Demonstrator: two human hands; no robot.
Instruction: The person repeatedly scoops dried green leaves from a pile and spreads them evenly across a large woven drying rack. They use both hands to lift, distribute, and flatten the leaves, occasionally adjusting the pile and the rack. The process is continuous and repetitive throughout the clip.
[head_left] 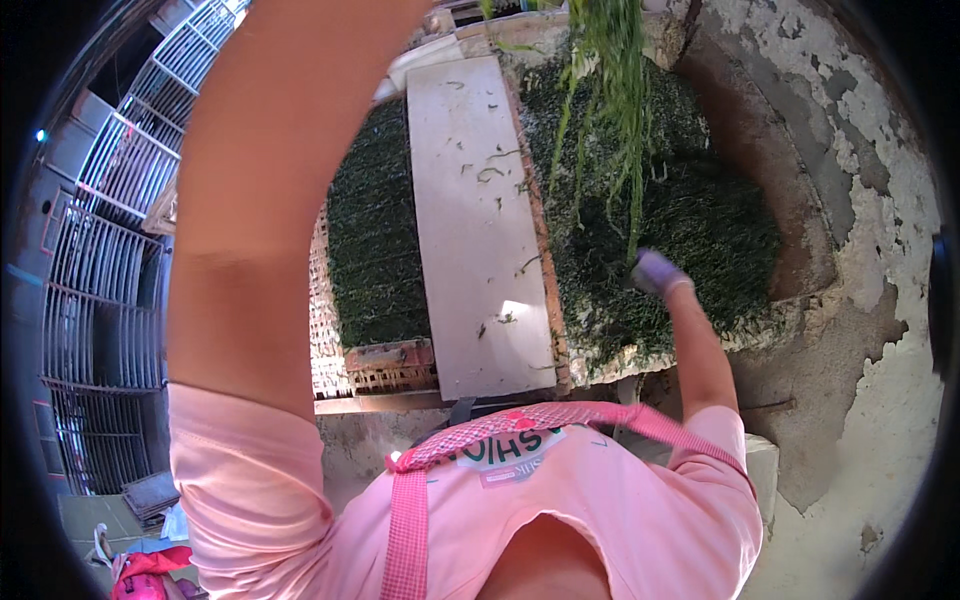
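Observation:
My left arm (pixel 250 190) reaches up past the top edge, so its hand is out of the picture. From the top hangs a bunch of long, wet-looking green strands (pixel 615 80), like seaweed, narrowing as it drops. What holds its upper end is out of view. At the lower tip is my right hand (pixel 658 272), in a purple glove, blurred but looking closed round the strand ends. Under it spreads a dark green heap (pixel 700 220) of similar strands. A pale board (pixel 475 230) divides that heap from a second mat of dark greens (pixel 375 230) on the left.
Scraps of green lie on the board. A crate with a lattice side (pixel 395 375) stands under the left mat. A peeling, stained wall (pixel 870 330) rises at the right. Metal racks (pixel 100 250) line the far left, with pink and red cloth (pixel 150 575) below.

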